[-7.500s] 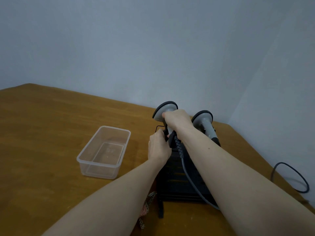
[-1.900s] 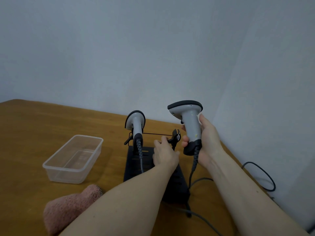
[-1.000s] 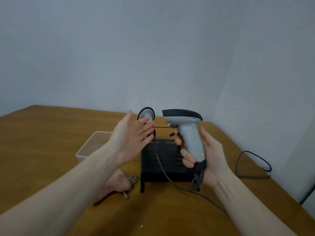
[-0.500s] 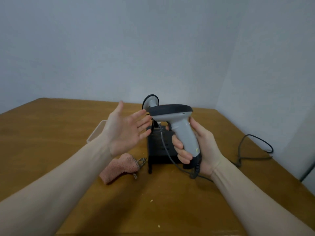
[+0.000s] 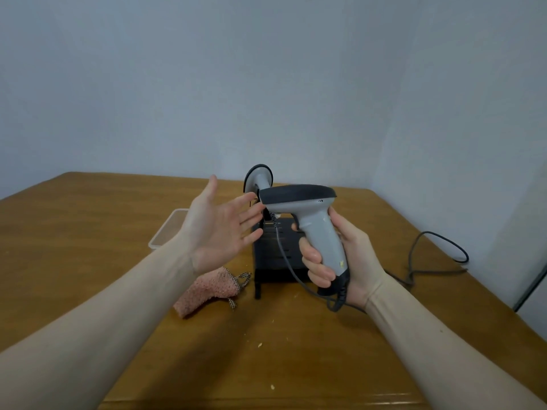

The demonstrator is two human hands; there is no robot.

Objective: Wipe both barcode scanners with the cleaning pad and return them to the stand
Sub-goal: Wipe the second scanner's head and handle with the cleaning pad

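Note:
My right hand grips the handle of a grey barcode scanner with a black head, held upright above the table, its coiled cable hanging below. My left hand is raised beside the scanner's head, palm up and fingers spread, holding nothing. A second grey scanner stands in the black stand behind, partly hidden by the held one. The pink cleaning pad lies on the table left of the stand, under my left wrist.
A clear plastic container sits on the wooden table behind my left forearm. A black cable loops across the right side of the table near the wall. Crumbs dot the near table surface.
The view has drawn back slightly from the stand. My right hand keeps the scanner lifted, and my left hand stays spread beside its head, a little closer.

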